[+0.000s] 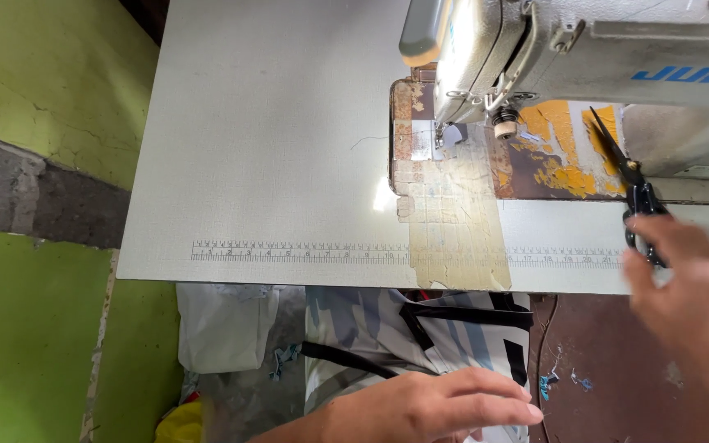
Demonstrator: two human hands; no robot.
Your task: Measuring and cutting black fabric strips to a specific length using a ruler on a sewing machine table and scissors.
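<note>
Clearly the right hand (687,283) gripped the scissors (629,184) by their stiff loops, while the left hand (436,406) lay with fingers together on limp, light cloth (387,328)

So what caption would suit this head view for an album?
Right hand on black scissors beside a sewing machine; left hand resting on striped fabric.
</note>
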